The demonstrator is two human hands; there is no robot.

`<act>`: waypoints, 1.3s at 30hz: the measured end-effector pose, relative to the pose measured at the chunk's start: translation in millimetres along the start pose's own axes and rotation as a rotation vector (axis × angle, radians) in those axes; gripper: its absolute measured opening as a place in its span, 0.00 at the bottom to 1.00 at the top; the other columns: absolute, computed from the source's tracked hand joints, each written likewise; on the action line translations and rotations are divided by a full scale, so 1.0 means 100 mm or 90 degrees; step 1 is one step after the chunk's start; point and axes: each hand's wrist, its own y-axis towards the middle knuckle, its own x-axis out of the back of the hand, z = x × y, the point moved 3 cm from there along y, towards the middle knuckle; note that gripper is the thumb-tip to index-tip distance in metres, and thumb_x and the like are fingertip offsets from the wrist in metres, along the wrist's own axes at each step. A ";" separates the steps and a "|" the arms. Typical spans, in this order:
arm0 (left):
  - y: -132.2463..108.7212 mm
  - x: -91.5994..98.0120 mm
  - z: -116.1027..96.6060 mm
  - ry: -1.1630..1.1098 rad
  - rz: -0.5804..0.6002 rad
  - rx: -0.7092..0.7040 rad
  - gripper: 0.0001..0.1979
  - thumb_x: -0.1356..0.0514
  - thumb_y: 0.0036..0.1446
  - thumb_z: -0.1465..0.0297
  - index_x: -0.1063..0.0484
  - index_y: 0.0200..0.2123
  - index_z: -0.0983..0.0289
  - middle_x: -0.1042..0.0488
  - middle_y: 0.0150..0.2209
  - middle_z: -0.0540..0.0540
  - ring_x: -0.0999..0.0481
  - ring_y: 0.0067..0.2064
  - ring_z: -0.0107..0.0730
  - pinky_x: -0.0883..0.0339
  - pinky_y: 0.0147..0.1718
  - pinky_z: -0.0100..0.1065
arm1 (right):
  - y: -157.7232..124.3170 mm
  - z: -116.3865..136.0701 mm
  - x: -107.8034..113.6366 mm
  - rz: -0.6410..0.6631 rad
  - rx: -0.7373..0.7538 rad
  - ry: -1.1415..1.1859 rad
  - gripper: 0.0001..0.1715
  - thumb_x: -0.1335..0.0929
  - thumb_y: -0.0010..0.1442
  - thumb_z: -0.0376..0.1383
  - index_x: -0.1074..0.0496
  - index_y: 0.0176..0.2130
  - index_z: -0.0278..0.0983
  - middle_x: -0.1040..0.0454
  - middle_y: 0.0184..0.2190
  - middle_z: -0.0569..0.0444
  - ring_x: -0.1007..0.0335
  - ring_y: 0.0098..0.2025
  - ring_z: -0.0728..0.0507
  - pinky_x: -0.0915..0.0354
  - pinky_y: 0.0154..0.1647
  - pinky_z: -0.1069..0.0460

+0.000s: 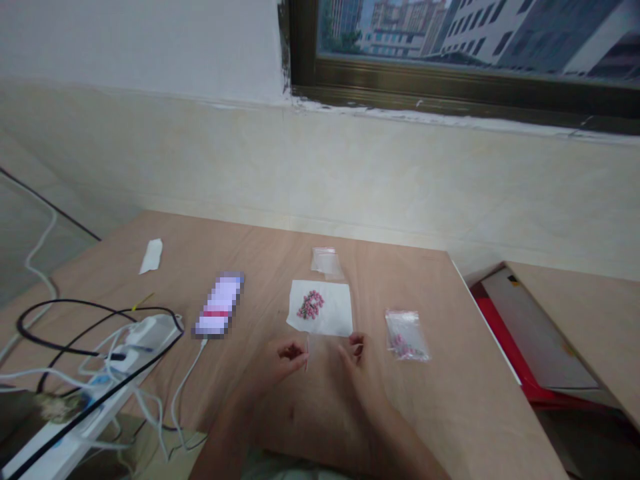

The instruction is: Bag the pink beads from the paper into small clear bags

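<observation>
My left hand (279, 365) and my right hand (356, 360) hover low over the plywood tabletop (310, 413), just in front of a white paper sheet (336, 317). A small cluster of pink beads (311, 305) lies on that sheet. My left fingertips pinch a thin pale strand (307, 353) that hangs downward. My right fingers are curled, and anything in them is too small to tell. To the right lies a clear plastic bag with pink beads (407, 337). Behind the sheet is a clear plastic bag (327, 262) with no visible contents.
A pixelated phone (219, 305) lies left of the paper, with a white cable. Further left are a white power strip (146, 337), tangled cables and a paper scrap (151, 256). The table's right edge drops to a red-and-grey object (530, 333). A tiled wall stands behind.
</observation>
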 end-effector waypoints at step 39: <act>0.09 -0.01 -0.15 0.148 -0.037 -0.108 0.15 0.53 0.41 0.80 0.34 0.32 0.63 0.30 0.34 0.52 0.33 0.39 0.32 0.39 0.41 0.34 | -0.08 0.50 -0.38 0.247 0.077 -0.054 0.08 0.41 0.50 0.34 0.35 0.29 0.33 0.33 0.23 0.53 0.41 0.24 0.49 0.46 0.24 0.56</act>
